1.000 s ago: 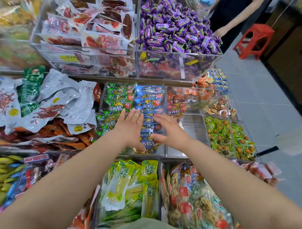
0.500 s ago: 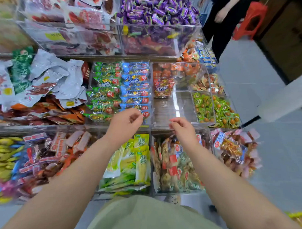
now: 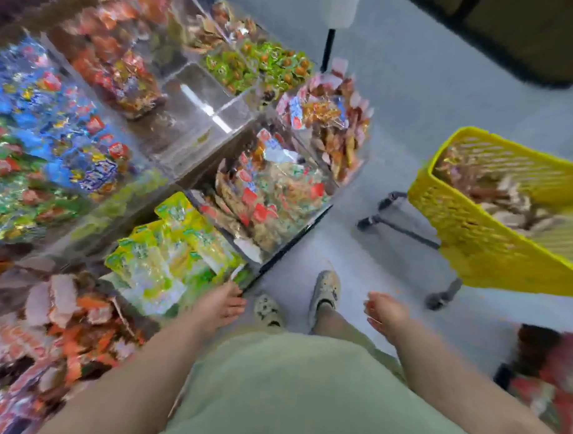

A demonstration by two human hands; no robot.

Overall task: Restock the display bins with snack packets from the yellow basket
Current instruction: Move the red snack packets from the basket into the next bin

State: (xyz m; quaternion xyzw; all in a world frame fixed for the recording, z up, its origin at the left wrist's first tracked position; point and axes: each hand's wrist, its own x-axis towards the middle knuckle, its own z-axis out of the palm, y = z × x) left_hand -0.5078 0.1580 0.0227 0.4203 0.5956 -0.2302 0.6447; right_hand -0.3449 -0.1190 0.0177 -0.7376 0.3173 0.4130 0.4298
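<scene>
In the head view, which is heavily blurred, the left grip [image 3: 222, 307] is seen with its fingers loosely extended and nothing held. It is just beside the front rim of the bin filled with yellow-green plastic packets [image 3: 167, 255]; contact cannot be told. The right grip [image 3: 384, 314] is seen loosely curled and likewise empty, over the floor. The yellow perforated plastic basket [image 3: 491, 253] is found ahead and to the right of the right grip, well apart from it, and brown and pale snack packets [image 3: 494, 188] are heaped inside. The clear acrylic display bins [image 3: 279, 239] are ranged ahead and to the left of both grips, with one nearly bare compartment [image 3: 197, 122] further off. The packets are judged light, soft and slippery in their film, perhaps crushable. They are best scooped from beneath by the handful, or pinched at a sealed edge.
</scene>
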